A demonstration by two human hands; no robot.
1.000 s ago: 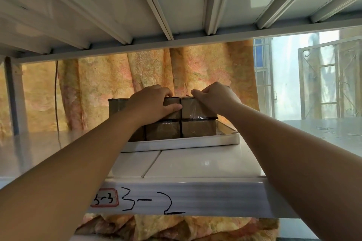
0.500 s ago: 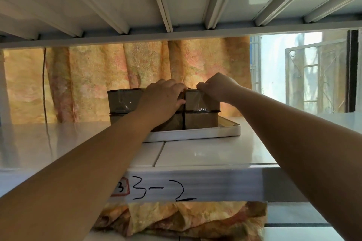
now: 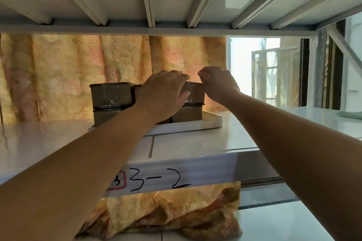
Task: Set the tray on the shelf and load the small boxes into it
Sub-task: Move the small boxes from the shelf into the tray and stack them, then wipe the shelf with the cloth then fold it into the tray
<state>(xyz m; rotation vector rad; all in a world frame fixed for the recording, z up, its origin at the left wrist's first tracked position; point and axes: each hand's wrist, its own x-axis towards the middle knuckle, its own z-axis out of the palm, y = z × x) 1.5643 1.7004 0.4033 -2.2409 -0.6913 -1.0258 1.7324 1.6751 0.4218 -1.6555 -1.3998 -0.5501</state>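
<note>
White tray [image 3: 195, 126] sits on the shelf [image 3: 195, 143], brown boxes [image 3: 110, 94] stacked 2 high in it. Left hand [image 3: 162, 94] lies over the top row, fingers loosely straight, thumb on a front face. Right hand [image 3: 217, 84] is above the tray's right-end stack, fingers curled; whether it holds anything, I cannot tell

I count one white tray [image 3: 195, 126] on one shelf [image 3: 195, 143]. In the tray stand small boxes [image 3: 110, 95], brown and wrapped. I can see four plainly: two stacked at the tray's left end and two stacked at its right end. There is also a sliver of a fifth between the upper pair. Anything more in the tray's middle is hidden behind an arm. Two hands are above the tray: one left hand [image 3: 162, 94] and one right hand [image 3: 217, 84]. Behind the tray hangs one patterned curtain [image 3: 68, 76]. On the shelf edge in front of the tray are one handwritten mark [image 3: 160, 180], "3-2", and one red-bordered sticker [image 3: 117, 182].
</note>
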